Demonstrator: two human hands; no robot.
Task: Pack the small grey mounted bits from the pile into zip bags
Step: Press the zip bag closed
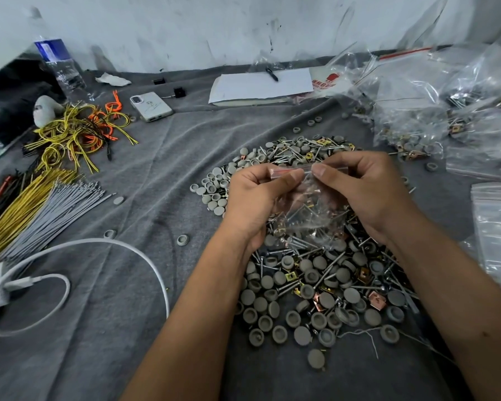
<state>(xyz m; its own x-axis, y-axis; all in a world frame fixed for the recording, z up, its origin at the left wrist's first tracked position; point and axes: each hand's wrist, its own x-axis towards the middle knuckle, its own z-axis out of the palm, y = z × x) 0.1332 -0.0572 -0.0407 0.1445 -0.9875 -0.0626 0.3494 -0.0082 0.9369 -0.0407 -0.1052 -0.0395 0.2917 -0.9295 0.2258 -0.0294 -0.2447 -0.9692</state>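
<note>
Clear plastic zip bag (307,209), red-striped at its seal, hangs between both hands above the pile of small grey round mounted bits (307,287) mixed with screws and brass and copper clips on the grey cloth-covered worktop (145,215).

Head view, the only one. Left hand (252,198): thumb and fingers curled, pinching the left end of the seal strip. Right hand (362,186): thumb and fingers pinched on the strip near its middle and right end. The strip's long axis runs left to right, roughly level; the mouth faces up and the body hangs down toward the pile. Screws, clips and what may be grey bits show through the film.

Judgement: the film is thin, soft and slippery, and the contents weigh the bottom, so the stiffer seal strip is the place to hold; gripping lower would crumple it. Screw points could pierce the film if squeezed. The step looks like pressing the zip closed.

Filled clear bags (411,120) lie far right; bundled yellow and grey wires (41,204) left.
</note>
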